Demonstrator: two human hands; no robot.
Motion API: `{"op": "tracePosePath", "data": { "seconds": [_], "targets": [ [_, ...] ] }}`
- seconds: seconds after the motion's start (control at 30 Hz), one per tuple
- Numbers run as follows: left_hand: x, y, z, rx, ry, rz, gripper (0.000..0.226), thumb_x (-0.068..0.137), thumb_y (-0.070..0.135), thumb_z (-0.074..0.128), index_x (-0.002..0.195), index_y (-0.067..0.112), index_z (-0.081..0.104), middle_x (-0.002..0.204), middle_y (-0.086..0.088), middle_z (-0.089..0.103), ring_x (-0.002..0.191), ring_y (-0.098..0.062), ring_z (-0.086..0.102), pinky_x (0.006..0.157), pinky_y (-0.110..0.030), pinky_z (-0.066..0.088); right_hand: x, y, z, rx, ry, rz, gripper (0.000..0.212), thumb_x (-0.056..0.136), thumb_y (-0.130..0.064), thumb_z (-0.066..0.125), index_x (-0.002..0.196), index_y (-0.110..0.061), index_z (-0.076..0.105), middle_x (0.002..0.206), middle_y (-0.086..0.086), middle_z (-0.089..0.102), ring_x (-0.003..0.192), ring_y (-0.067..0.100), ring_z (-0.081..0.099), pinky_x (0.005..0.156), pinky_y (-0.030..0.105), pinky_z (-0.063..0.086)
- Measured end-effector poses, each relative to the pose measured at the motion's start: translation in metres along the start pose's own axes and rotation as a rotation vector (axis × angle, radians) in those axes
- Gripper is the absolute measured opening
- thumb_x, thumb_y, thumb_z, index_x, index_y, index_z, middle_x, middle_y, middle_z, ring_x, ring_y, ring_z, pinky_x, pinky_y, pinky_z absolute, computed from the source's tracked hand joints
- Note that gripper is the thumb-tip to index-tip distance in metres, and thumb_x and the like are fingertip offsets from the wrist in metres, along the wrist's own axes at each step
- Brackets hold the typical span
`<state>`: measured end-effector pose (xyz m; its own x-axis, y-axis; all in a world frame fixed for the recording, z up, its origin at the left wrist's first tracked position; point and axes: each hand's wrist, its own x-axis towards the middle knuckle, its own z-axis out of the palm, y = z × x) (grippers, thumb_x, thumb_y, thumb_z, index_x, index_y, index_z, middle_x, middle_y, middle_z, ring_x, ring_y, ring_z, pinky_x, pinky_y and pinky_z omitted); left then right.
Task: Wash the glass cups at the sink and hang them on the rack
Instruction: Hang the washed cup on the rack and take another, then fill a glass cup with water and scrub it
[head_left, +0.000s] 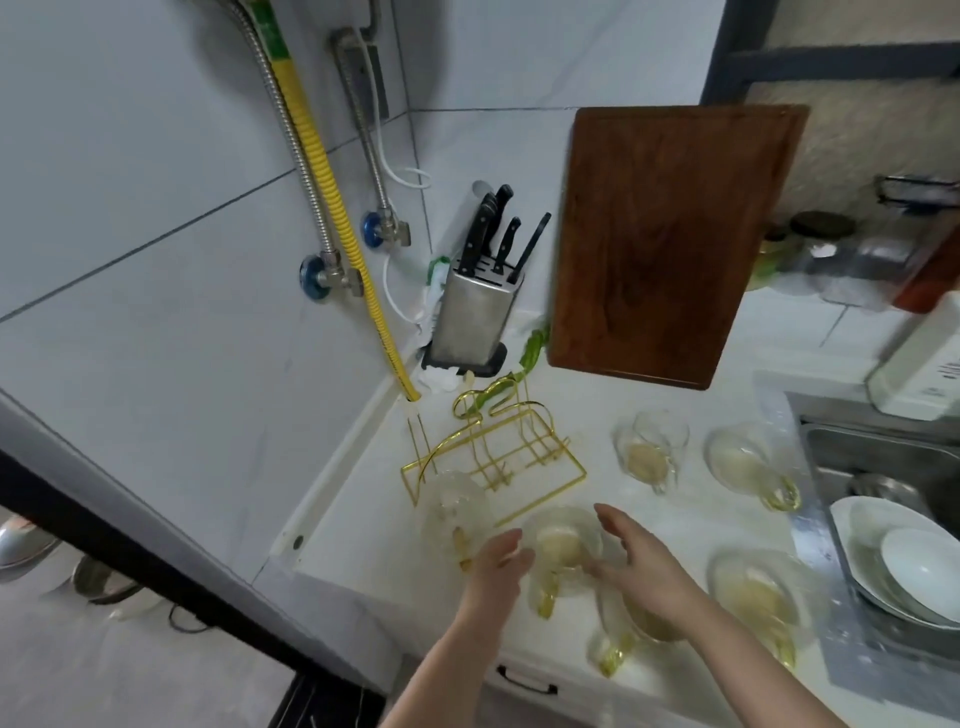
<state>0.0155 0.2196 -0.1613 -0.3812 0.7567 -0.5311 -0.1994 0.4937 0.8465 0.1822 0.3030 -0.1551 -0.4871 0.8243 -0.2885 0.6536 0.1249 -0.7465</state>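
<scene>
Both hands (501, 564) (636, 558) flank a round clear glass cup (563, 545) beside gold wire rack (498, 457).

a home kitchen. a white countertop (670, 415) runs along pale tiled walls to a steel sink (883, 457) with white plates and bowls (909, 566) stacked in it. a steel knife block (475, 317) with black-handled knives and a wooden cutting board (670, 244) stand against the wall. a yellow gas hose (332, 197), braided water pipes with blue valves (314, 278) and a gold wire cup rack (498, 457) fit a household setting.
</scene>
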Motion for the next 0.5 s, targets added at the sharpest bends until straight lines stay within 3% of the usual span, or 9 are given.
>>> {"op": "tracePosePath", "data": {
  "seconds": [0.07,0.17,0.23,0.4,0.5],
  "targets": [
    [0.01,-0.001,0.013,0.045,-0.022,-0.025,0.047,0.094,0.014,0.057,0.14,0.011,0.045,0.137,-0.006,0.048,0.118,-0.021,0.05,0.104,-0.035,0.042,0.004,0.003,-0.002,-0.027,-0.046,0.021,0.08,0.082,-0.028,0.07,0.148,-0.02,0.025,0.152,-0.004,0.033,0.139,0.011,0.032,0.111,0.023,0.026],
    [0.012,-0.003,0.019,0.028,-0.038,-0.095,0.052,0.095,0.016,0.056,0.144,0.014,0.038,0.144,-0.007,0.042,0.117,-0.021,0.048,0.095,-0.032,0.044,0.011,0.001,0.001,-0.124,-0.132,0.026,0.09,0.079,-0.034,0.073,0.15,-0.021,0.019,0.155,-0.003,0.028,0.141,0.013,0.029,0.112,0.024,0.024],
    [0.017,-0.007,0.021,0.038,-0.051,-0.13,0.051,0.097,0.017,0.053,0.145,0.015,0.038,0.145,-0.008,0.042,0.121,-0.023,0.048,0.101,-0.036,0.044,0.015,0.0,0.003,-0.149,-0.15,0.056,0.095,0.078,-0.035,0.073,0.152,-0.024,0.014,0.155,-0.002,0.027,0.141,0.016,0.029,0.113,0.027,0.025],
    [0.019,-0.005,0.023,0.103,-0.086,-0.096,0.05,0.098,0.023,0.05,0.147,0.019,0.036,0.147,-0.006,0.043,0.132,-0.025,0.043,0.113,-0.041,0.033,0.022,0.007,0.004,-0.176,-0.092,0.051,0.096,0.072,-0.043,0.075,0.149,-0.025,0.021,0.148,-0.002,0.041,0.133,0.017,0.041,0.107,0.028,0.034],
    [0.021,0.0,0.018,0.025,-0.084,-0.074,0.046,0.097,0.027,0.053,0.142,0.022,0.044,0.142,-0.01,0.05,0.127,-0.028,0.05,0.104,-0.037,0.042,0.022,0.001,0.004,-0.122,-0.02,0.012,0.094,0.068,-0.044,0.078,0.146,-0.026,0.028,0.142,-0.007,0.047,0.128,0.014,0.046,0.105,0.028,0.037]
  ]
}}
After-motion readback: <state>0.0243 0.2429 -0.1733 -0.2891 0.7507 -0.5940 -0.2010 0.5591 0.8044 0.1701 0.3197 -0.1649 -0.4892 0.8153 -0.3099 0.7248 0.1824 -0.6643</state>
